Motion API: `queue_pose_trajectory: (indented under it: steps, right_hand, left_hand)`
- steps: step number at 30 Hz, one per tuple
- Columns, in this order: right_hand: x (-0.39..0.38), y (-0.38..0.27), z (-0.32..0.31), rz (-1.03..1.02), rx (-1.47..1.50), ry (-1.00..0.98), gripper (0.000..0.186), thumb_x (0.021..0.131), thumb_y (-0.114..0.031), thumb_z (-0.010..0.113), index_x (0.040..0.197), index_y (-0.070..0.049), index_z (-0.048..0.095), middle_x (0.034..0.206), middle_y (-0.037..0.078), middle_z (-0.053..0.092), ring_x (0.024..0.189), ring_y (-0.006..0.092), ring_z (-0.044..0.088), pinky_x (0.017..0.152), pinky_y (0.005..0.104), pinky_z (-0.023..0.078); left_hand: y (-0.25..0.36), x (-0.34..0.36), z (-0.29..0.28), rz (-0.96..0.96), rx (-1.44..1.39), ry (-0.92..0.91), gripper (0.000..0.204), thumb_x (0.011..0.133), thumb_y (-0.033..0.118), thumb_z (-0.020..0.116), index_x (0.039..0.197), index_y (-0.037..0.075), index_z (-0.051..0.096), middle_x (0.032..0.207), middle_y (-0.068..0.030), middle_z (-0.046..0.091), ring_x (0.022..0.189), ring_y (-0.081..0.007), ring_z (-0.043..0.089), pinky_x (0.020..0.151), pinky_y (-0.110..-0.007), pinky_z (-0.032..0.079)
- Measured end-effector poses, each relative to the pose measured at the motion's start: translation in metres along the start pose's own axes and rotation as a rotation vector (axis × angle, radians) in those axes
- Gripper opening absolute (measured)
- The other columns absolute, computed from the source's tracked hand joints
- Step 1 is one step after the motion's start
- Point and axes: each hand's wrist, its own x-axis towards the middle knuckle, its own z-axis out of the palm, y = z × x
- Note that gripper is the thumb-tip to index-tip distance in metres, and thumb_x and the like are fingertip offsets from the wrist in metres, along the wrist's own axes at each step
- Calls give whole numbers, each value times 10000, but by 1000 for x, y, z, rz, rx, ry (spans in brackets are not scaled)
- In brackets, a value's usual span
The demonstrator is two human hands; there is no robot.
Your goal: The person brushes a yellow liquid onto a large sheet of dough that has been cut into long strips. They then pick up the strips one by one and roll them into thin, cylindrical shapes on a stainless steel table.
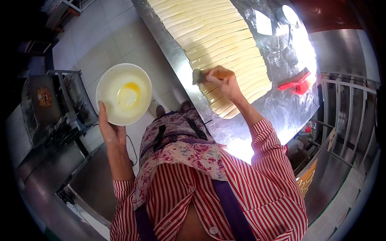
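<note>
My left hand holds a white bowl from underneath, out over the tiled floor; the bowl has pale liquid with a yellow yolk patch in it. My right hand grips a brush with a wooden handle, its bristles resting on the near left side of a long sheet of pale dough cut into many strips. The dough lies on a shiny metal table.
A red-handled scraper lies on the table right of the dough. Metal racks stand at the right. A metal trolley and counter with clutter sit at the left, beside the tiled floor.
</note>
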Motion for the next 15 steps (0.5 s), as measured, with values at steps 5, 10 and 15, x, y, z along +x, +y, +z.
queue_pose_trajectory:
  steps: [5,10,15]
  right_hand:
    - [-4,3,-81,-125,-385,86,103,886,-65,679,937,19,648,1093,120,711,951,169,679,897,316,538]
    - [9,-49,-36,-215,-156,233,52,874,-22,665,913,3,639,1110,135,708,933,195,677,881,330,538]
    - [40,-28,9,-182,-102,80,71,851,31,639,911,-7,641,1097,127,712,996,175,656,888,329,530]
  left_hand:
    - [-6,-5,0,2,-5,21,507,995,362,551,1367,23,487,1327,-113,577,1198,-238,585,1024,-401,490]
    - [6,-16,-15,19,-37,-24,500,988,358,566,1353,24,499,1327,-108,578,1197,-239,586,1019,-393,491]
    - [13,-23,7,6,0,26,498,988,357,566,1349,20,500,1324,-111,580,1197,-235,585,1012,-387,494]
